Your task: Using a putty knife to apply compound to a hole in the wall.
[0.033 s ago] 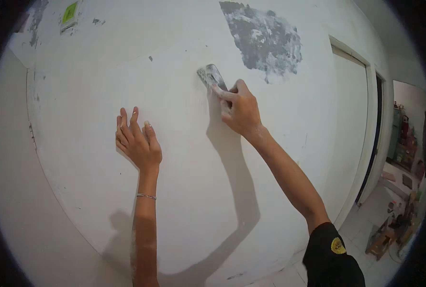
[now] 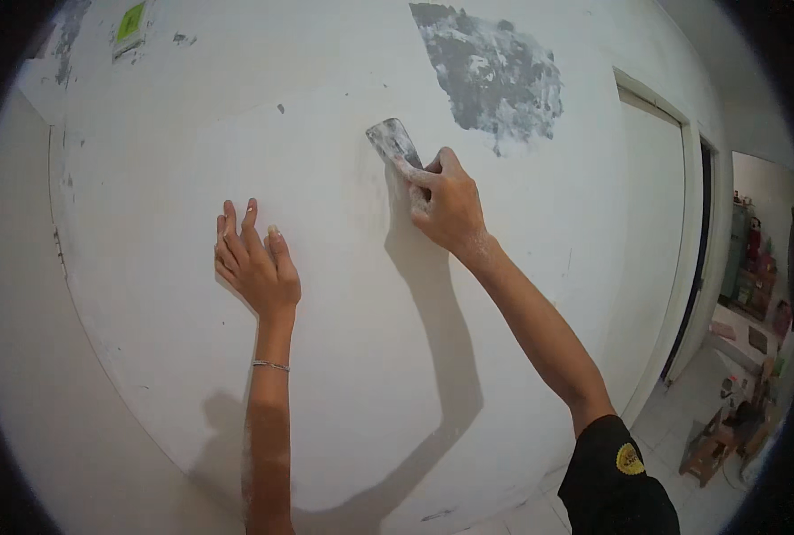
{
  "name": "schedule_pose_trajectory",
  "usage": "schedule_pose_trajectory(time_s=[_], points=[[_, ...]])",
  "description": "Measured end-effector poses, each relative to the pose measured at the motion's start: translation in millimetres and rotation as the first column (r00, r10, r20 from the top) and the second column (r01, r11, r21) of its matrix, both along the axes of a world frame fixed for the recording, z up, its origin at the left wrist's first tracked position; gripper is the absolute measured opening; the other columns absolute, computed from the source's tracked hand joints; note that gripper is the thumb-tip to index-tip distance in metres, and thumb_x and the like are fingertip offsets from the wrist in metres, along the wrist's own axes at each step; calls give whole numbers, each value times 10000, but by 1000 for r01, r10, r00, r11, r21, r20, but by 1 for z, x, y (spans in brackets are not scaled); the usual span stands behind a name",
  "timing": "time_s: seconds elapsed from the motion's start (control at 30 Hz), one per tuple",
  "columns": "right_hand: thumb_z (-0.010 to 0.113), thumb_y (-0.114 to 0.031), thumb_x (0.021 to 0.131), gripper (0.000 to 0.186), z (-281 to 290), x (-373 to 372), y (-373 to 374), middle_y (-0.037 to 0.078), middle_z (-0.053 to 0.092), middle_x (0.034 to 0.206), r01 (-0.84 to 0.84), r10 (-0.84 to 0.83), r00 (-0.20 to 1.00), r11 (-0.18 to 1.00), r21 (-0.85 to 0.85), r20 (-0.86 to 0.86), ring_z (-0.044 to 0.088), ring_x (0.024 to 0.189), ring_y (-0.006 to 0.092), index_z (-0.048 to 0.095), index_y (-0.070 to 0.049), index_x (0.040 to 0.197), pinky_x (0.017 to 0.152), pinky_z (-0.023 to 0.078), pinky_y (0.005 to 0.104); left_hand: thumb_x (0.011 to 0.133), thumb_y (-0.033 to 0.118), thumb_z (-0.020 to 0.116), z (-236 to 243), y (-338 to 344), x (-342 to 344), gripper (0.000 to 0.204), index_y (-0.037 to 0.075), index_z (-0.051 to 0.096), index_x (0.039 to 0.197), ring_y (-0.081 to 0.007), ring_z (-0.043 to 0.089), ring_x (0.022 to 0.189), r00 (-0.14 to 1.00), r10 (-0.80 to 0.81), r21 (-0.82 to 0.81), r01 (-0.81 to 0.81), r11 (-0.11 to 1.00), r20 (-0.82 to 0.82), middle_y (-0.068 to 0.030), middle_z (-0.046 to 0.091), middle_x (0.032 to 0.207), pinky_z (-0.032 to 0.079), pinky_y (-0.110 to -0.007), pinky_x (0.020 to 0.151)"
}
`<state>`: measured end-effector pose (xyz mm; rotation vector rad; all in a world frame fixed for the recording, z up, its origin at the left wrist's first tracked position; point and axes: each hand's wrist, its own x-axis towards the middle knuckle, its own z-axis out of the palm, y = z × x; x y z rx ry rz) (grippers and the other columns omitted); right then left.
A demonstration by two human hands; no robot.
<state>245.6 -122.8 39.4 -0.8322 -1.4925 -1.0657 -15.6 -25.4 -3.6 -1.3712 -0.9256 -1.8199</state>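
A white wall fills most of the view, with a rough grey patch high on it, right of centre. My right hand grips a small flat, rectangular tool smeared with white powder, held at the wall just below and left of that patch; white dust coats its fingers and wrist. My left hand rests on the wall lower and farther left, fingers bent slightly and apart, holding nothing. Both forearms cast shadows on the wall.
A pale door in a frame stands at the right, with an opening beyond showing shelved items, a low wooden stool and tiled floor. A bright green rectangle sits on the upper left wall.
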Motion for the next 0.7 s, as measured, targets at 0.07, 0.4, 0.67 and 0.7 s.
schedule_pose_trajectory(time_s=[0.07,0.4,0.67,0.7], points=[[677,-11,793,542,-2,1,-1,134,509,928,-9,7,1000,996,-85,-24,594,713,285,732,-200,1298,645,548,405,1080,367,410,0,0,0,473,171,529,1494,-304,309,1501,1000,-5,8,5,1000,-2,-91,398,1623,190,-511,1200],[670,-10,816,492,14,0,-1,133,507,894,15,-19,999,995,-95,-41,566,723,293,760,-187,1266,690,519,387,1075,352,410,0,-2,-1,471,173,519,1496,-303,311,1500,1000,18,-9,-18,1000,-14,-98,399,1620,195,-510,1207],[718,-39,705,644,32,-1,3,176,513,996,46,-53,998,986,-160,-43,622,814,367,691,-184,1333,730,546,472,1039,327,448,1,-3,1,481,131,551,1467,-324,321,1497,1000,10,10,-10,1000,-3,-118,416,1610,208,-528,1200],[724,-46,704,649,33,-2,4,180,516,1010,23,-28,999,991,-133,-38,626,819,372,683,-176,1338,736,549,472,1039,327,448,1,-3,1,481,131,551,1467,-324,321,1497,1000,10,5,-10,1000,0,-118,416,1610,208,-528,1200]])
